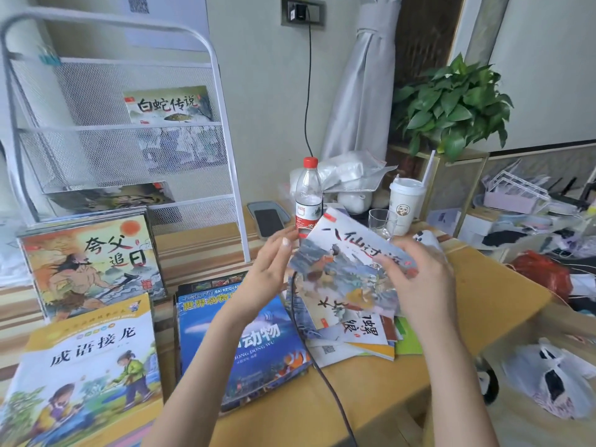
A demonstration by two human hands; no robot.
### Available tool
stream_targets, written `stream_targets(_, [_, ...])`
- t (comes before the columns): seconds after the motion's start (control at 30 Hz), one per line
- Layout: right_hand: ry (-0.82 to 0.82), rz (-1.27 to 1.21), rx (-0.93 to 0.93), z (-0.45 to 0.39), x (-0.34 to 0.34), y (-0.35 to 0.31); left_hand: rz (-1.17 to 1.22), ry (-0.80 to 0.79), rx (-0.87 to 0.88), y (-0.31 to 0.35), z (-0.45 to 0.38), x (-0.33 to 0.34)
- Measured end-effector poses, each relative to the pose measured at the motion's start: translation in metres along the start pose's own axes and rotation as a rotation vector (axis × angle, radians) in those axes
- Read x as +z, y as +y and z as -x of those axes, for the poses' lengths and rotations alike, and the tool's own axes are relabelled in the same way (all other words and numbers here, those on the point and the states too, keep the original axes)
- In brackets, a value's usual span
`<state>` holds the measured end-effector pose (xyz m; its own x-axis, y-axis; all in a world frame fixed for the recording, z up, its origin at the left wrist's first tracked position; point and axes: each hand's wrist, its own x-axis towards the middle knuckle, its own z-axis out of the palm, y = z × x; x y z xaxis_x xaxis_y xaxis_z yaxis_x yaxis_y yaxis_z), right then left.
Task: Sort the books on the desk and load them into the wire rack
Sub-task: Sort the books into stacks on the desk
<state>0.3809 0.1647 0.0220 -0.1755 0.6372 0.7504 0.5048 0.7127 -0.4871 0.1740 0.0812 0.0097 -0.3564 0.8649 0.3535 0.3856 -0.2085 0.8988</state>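
My right hand (416,279) grips a thin picture book (342,262) by its right edge, lifted and tilted above the desk. My left hand (267,269) is beside the book's left edge with straight fingers, touching it or just short of it. Under the book lies a loose heap of thin books (354,333). A blue animal book (254,346) tops a stack under my left forearm. Two more stacks lie at the left, one topped by a yellow book (87,366), one by an orange-sun book (93,262). The white wire rack (222,130) stands behind, holding one book (167,106) on its upper shelf.
A water bottle (308,195), a phone on a tray (267,221), a glass (382,222) and a lidded cup with a straw (405,204) stand behind the held book. A black cable (322,375) runs across the desk. A potted plant (451,101) and clutter fill the right.
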Motion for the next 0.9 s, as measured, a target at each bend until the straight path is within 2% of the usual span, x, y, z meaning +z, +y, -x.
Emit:
stream_targets(0.1, [-0.062,-0.096,0.025,-0.017,-0.004,-0.007,0.204,-0.085,0.031,0.004,-0.003,-0.002])
stream_targets(0.23, [-0.059,-0.162,0.053,-0.015,0.005,-0.005,0.322,0.0,0.02,-0.006,-0.003,0.006])
stream_targets(0.3, [-0.043,-0.295,0.187,-0.005,0.012,0.004,0.406,0.029,0.008,-0.012,0.0,0.007])
stream_targets(0.4, [-0.123,-0.588,0.471,0.012,0.024,0.013,0.428,0.049,-0.025,-0.02,0.001,0.007])
stream_targets(0.5, [-0.078,-0.769,0.606,0.023,0.035,0.016,0.392,0.022,-0.068,-0.024,0.003,0.01])
stream_targets(0.67, [-0.263,-0.709,0.544,0.028,0.045,0.023,0.396,-0.022,-0.159,-0.034,0.008,0.021])
stream_targets(0.8, [-0.244,-0.663,0.52,0.031,0.051,0.023,0.338,0.017,-0.17,-0.04,0.009,0.027])
stream_targets(0.9, [-0.194,-0.617,0.494,0.028,0.054,0.013,0.164,0.102,-0.161,-0.032,0.01,0.027])
